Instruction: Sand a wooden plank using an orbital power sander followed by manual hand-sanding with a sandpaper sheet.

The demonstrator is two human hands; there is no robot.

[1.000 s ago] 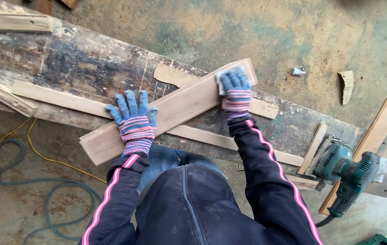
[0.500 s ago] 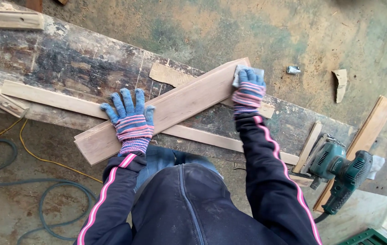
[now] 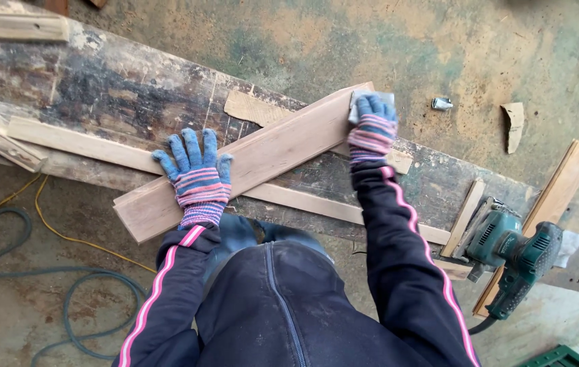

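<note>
Left hand: the left hand (image 3: 194, 173), in a blue knitted glove with pink stripes, lies flat with the fingers spread on the near end of the wooden plank (image 3: 255, 160).
Right hand: the right hand (image 3: 371, 126), in the same kind of glove, is curled over a small grey sanding block (image 3: 357, 102) and presses it on the far end of the plank.
Plank: it lies diagonally across the old dark workbench (image 3: 99, 88); its near end reaches over the front edge of the workbench, its far end is near the back edge.
Under the plank: a long thin wooden strip (image 3: 65, 139) runs along the front edge of the workbench, and the plank crosses over it.
Other wood: a flat light piece of wood (image 3: 252, 109) lies just beside the plank on its far side.
Sander: a green electric sander (image 3: 514, 255) rests at the right end of the workbench, well apart from both hands.
Floor: a grey cable (image 3: 45, 285) and a yellow cord (image 3: 51, 228) lie on the dusty floor at the left; a small metal piece (image 3: 442, 103) lies beyond the workbench.
Containers: only a corner of a green crate (image 3: 561, 357) shows at the bottom right; I cannot tell what is inside.
</note>
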